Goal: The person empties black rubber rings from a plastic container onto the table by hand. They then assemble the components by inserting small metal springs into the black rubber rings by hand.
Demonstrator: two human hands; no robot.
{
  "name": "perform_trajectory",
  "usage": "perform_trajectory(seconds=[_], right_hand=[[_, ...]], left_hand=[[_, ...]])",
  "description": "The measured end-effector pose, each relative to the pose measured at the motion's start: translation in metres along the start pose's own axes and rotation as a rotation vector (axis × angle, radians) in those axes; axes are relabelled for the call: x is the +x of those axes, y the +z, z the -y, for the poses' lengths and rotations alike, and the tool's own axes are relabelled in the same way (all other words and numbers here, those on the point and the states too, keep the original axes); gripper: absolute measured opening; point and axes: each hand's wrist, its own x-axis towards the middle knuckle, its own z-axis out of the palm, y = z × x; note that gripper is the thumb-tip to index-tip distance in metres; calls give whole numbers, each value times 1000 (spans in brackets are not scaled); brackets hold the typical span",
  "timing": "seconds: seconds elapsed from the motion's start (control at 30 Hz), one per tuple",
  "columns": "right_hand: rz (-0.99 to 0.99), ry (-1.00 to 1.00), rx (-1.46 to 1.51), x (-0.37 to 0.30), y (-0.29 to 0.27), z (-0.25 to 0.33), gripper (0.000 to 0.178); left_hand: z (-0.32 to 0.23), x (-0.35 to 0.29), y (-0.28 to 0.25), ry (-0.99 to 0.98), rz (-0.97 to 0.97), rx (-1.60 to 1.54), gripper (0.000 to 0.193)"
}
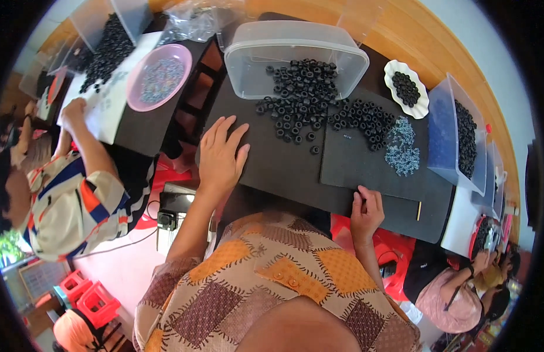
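Observation:
My left hand (221, 157) lies flat on the dark table (266, 164) with its fingers spread and nothing in it. By the near edge of a black mat (354, 158) rests my right hand (367, 214), its fingers loosely bent, the thumb a little apart, and nothing visible in it. Small black ring-like parts (307, 88) spill from a tipped clear plastic bin (242, 61) onto the table. More black parts (366, 120) lie on the mat, beside a heap of tiny bluish clear pieces (403, 149). A thin brass-coloured stick (418, 211) lies near the mat's right corner.
A white scalloped dish (421, 105) holds black parts at the back right. Beside it stands a clear bin (445, 141) of black pieces. At left, a pink bowl (131, 88) holds tiny clear pieces. People sit working on the left (78, 193) and right (451, 299).

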Motion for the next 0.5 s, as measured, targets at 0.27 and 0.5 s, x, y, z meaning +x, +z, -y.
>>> perform_trajectory(seconds=[0.27, 0.5], right_hand=[[168, 18, -197, 3, -1, 3, 23], [139, -13, -235, 7, 2, 0, 23]], left_hand=[[5, 10, -3, -60, 127, 8, 42], [7, 13, -3, 12, 283, 29, 41]])
